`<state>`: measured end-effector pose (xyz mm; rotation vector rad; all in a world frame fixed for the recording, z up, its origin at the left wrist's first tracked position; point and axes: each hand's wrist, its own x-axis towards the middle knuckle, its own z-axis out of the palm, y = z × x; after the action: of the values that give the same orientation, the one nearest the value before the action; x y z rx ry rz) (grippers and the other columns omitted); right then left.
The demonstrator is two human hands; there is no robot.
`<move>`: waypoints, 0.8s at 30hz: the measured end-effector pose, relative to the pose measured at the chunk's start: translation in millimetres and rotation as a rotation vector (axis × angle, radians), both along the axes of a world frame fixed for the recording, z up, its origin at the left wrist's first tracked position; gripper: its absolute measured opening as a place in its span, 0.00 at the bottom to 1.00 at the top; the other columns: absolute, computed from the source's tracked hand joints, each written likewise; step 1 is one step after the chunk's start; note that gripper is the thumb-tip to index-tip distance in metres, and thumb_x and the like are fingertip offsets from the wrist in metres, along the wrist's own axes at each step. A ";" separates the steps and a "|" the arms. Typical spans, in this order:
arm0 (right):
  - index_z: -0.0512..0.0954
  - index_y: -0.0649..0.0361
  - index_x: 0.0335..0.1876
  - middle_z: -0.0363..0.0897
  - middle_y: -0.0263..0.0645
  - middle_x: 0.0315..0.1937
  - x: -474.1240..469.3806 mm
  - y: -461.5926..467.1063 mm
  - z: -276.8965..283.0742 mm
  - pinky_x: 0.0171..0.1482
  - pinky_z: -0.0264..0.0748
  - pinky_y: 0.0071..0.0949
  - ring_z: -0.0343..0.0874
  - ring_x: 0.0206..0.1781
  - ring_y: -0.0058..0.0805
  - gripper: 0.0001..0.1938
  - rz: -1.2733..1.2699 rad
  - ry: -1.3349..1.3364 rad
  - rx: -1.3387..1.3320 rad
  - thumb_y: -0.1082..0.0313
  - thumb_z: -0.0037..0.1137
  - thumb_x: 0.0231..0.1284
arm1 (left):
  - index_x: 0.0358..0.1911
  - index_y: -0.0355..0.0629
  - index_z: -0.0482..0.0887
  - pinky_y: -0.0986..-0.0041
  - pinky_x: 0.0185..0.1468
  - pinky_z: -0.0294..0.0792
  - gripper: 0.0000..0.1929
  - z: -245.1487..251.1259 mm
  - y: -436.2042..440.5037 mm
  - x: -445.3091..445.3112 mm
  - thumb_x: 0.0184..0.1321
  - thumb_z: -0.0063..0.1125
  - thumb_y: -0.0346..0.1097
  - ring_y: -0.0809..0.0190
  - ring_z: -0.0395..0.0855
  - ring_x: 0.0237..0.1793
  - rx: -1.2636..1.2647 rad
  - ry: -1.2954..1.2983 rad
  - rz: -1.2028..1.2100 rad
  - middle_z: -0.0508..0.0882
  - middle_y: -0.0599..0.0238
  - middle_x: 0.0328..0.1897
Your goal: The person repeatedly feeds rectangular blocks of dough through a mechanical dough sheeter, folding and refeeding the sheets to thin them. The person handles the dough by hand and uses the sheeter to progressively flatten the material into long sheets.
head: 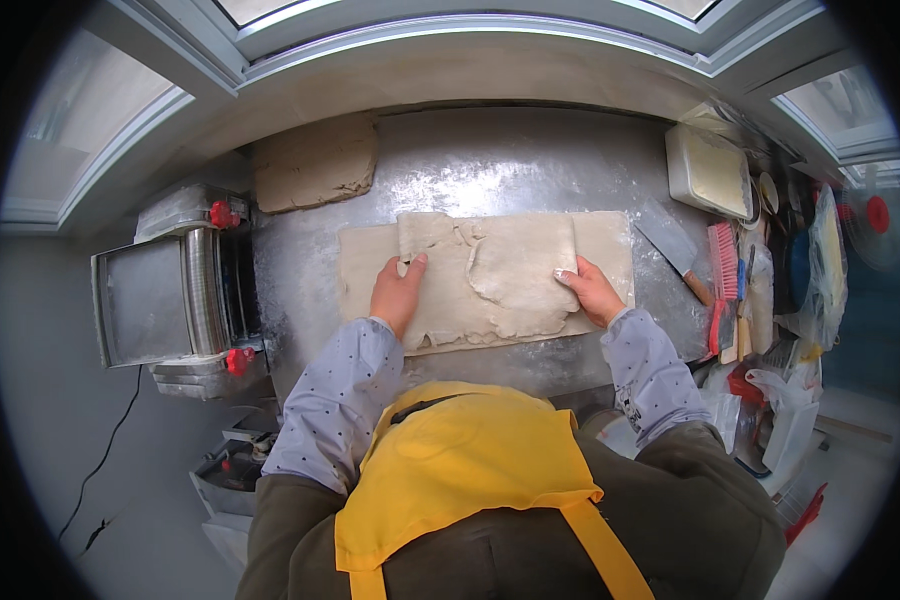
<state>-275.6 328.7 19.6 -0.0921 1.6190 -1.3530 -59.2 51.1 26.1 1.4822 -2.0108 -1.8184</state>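
Observation:
A folded slab of dough (pixel 521 262) with ragged, torn edges rests on a longer flat dough sheet (pixel 604 240), which lies on the floured metal worktop (pixel 300 270). My left hand (pixel 399 292) grips the slab's left edge, thumb on top and fingers hidden beneath. At the opposite edge, my right hand (pixel 591 289) holds the slab the same way, its thumb dusted with flour. One loose flap of dough overlaps the slab's middle. Whether the slab is lifted off the sheet cannot be told.
At the back left lies another thick dough block (pixel 315 161). A dough sheeter (pixel 202 292) with red knobs stands left. To the right are a cleaver (pixel 671 244), a pink-bristled brush (pixel 722 259) and a plastic tub (pixel 709 169). A window frame (pixel 480 34) runs along the back.

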 end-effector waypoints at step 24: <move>0.65 0.60 0.77 0.78 0.44 0.67 149.9 -187.7 62.8 0.68 0.81 0.42 0.81 0.66 0.36 0.28 -0.026 -0.329 -0.444 0.75 0.58 0.73 | 0.61 0.38 0.84 0.73 0.52 0.78 0.16 195.0 -159.5 150.5 0.77 0.60 0.38 0.71 0.84 0.46 -0.025 0.404 0.033 0.89 0.67 0.48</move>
<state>-125.6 141.0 82.4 -0.1064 1.0354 -1.6340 91.3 -108.4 221.1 1.0275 -1.7928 -1.8853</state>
